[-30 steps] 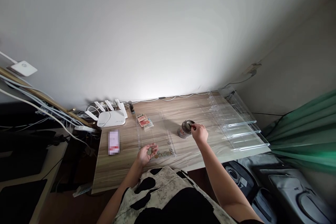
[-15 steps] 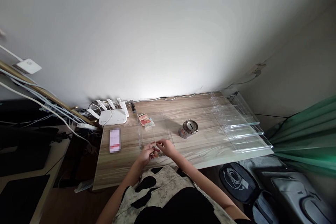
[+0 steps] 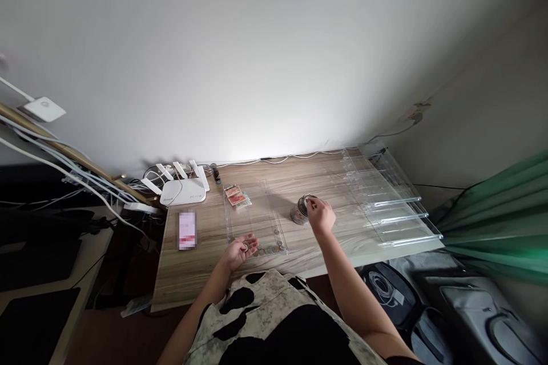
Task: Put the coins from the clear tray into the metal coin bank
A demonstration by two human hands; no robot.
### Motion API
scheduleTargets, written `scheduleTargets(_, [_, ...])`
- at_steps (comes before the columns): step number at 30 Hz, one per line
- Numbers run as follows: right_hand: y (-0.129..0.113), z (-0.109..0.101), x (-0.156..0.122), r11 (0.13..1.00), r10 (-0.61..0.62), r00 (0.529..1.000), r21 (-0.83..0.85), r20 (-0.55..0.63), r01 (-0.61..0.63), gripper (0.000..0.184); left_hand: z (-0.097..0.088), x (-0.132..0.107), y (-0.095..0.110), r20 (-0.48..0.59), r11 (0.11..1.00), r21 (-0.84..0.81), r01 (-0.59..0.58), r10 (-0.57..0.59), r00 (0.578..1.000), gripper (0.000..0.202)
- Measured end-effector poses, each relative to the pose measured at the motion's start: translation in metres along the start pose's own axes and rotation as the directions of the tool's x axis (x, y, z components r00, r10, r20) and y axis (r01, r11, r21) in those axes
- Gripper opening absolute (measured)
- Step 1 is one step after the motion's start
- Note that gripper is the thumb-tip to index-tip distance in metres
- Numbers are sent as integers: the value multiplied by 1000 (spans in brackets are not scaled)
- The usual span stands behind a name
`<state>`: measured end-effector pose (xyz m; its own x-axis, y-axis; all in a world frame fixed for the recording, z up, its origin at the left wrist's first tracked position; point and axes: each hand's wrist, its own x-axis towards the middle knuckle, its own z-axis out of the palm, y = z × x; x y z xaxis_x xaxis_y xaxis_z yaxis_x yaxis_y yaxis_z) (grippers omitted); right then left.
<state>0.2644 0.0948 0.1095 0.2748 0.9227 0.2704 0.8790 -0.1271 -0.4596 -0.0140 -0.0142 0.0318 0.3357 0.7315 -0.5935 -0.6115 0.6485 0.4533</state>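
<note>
My left hand (image 3: 240, 252) is palm up above the front of a clear plastic tray (image 3: 252, 222), fingers loosely curled around coins (image 3: 245, 247) lying in the palm. More coins (image 3: 270, 250) rest along the tray's front right corner. My right hand (image 3: 322, 217) reaches over the top of a round coin bank tin (image 3: 298, 214) with a slotted lid. Its fingers are pinched together at the lid and cover the slot; what sits between the fingertips is too small to make out. Folded banknotes (image 3: 237, 195) lie at the tray's back left.
Left of the tray are a phone (image 3: 187, 230) and a white router (image 3: 184, 189) with cables. A small dark cylinder (image 3: 215, 173) stands near the wall. Stacked clear plastic trays (image 3: 385, 199) cover the table's right end. Bags (image 3: 479, 302) are on the floor at right.
My right hand has moved away from the left palm, rightward to the top of the tin. My left hand stays in place, its fingers now opened more, and the coins in the tray are exposed.
</note>
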Motion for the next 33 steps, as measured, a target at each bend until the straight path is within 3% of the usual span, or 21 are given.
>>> scheduleTargets(4, [25,-5,19,982,62,990,-186,128,-38,21,-1,2,-4,46,999,46,-8,6,999,34])
scheduleTargets(8, [27,-4,17,970,63,985,-241,158,-24,19,1,3,-9,8,994,104,-9,8,1000,28])
scheduleTargets(13, [1,-7,1,999,-3,997,-47,80,7,32,1,4,-12,-70,971,235,-48,66,995,40])
scheduleTargets(15, [-19,1,-19,993,-55,975,114,214,31,30,2,4,-12,-41,953,290,-84,100,994,47])
scheduleTargets(16, [-31,9,-33,980,-104,937,197,334,38,28,3,5,-11,-23,946,311,-96,108,994,49])
scheduleTargets(17, [-42,18,-49,961,-169,867,275,468,39,27,5,5,-11,-11,940,325,-99,108,994,51])
scheduleTargets(19, [-61,37,-81,911,-319,678,411,662,28,27,7,6,-11,-19,937,337,-93,105,994,51])
scheduleTargets(20, [-68,46,-95,902,-337,629,431,700,4,27,8,7,-11,-36,938,336,-86,104,994,52])
scheduleTargets(22, [-77,60,-117,882,-351,596,468,723,-49,24,10,8,-13,-68,943,325,-69,96,993,53])
scheduleTargets(25, [-80,66,-126,867,-345,612,491,712,-83,16,10,8,-16,-76,957,286,-42,66,995,55])
scheduleTargets(26, [-79,65,-123,867,-337,637,492,693,-76,15,10,8,-16,-75,963,265,-35,57,996,54])
scheduleTargets(31, [-61,43,-80,897,-178,867,439,465,-51,25,8,5,-10,-97,983,170,-62,79,992,39])
scheduleTargets(33, [-43,28,-52,928,-74,930,367,360,-68,32,5,3,-6,-106,989,129,-68,82,991,43])
